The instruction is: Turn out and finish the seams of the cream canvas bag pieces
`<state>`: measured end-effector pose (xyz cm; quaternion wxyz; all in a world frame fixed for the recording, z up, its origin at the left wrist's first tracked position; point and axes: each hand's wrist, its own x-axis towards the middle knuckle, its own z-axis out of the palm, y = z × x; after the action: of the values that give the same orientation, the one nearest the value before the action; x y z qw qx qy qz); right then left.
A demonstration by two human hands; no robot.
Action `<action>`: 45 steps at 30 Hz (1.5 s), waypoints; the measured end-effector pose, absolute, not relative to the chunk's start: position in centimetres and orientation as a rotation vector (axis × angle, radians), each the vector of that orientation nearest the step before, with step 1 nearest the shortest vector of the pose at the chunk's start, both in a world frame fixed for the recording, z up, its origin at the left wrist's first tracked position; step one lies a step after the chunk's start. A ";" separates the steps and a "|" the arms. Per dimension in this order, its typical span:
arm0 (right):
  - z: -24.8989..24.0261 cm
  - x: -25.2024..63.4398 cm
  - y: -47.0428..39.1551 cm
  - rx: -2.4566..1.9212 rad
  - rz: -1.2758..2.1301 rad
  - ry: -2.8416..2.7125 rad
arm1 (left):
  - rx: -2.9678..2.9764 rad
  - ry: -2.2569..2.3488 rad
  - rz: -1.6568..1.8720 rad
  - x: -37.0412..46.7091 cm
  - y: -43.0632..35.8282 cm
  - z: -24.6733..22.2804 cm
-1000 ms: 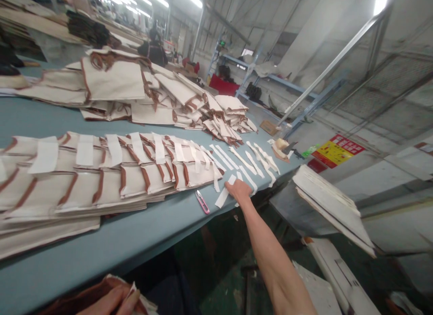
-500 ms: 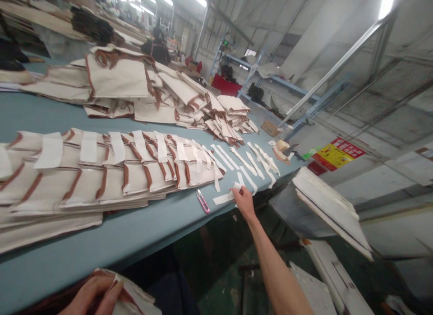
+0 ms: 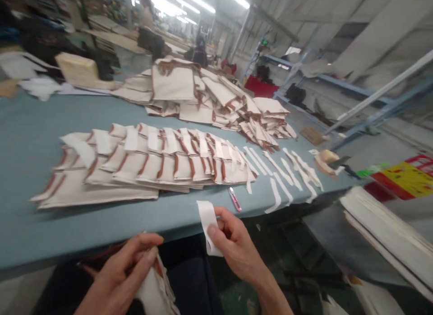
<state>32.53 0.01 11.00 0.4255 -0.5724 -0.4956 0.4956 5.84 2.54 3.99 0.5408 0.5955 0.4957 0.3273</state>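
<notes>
My right hand [image 3: 233,240] pinches a white strip [image 3: 207,220] between thumb and fingers, in front of the table edge. Low in the view, my left hand [image 3: 126,272] is closed on a cream fabric piece with brown binding [image 3: 154,290], which hangs over my lap; its lower part is out of view. On the table, a row of overlapping cream fabric pieces with brown edging [image 3: 149,166] has white strips lying across its upper side. Pink-handled thread snips [image 3: 234,199] lie right of that row. Several loose white strips [image 3: 275,195] are spread farther right.
A heap of cream, brown-edged pieces [image 3: 203,96] covers the back of the blue-green table [image 3: 30,139]. A yellowish block [image 3: 77,69] stands at the back left, a tape roll [image 3: 327,157] at the right end. Stacked pale panels [image 3: 389,238] stand beyond the table's right edge.
My right hand has picked up a white strip from the table's right side and drawn it back toward my left hand. The view has turned left.
</notes>
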 end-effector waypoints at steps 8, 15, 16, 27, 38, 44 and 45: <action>10.9 23.6 -0.1 -1.288 1.593 -1.556 | 1.001 0.831 0.760 3.6 0.3 9.6; 10.1 22.6 -1.7 -1.295 1.731 -1.518 | 0.927 1.044 0.849 1.2 -1.4 8.7; 10.1 22.6 -1.7 -1.299 1.770 -1.516 | 0.904 1.043 0.864 1.0 -1.5 8.7; 10.5 19.2 -0.7 -1.304 1.294 -1.494 | 1.108 1.172 0.861 0.9 -1.2 10.1; 10.6 17.4 -0.8 -1.146 1.390 -1.315 | 1.433 1.240 0.793 1.1 -1.8 9.7; 10.2 17.2 -1.3 -1.132 1.394 -1.208 | 1.458 1.244 0.758 1.8 -1.6 9.8; 10.1 17.1 -1.4 -1.120 1.403 -1.181 | 1.459 1.242 0.754 1.9 -1.6 9.8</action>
<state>17.05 -1.43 10.10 0.4763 -0.4581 -0.4832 0.5743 1.95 -1.62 9.83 0.5153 0.6074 0.5168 0.3137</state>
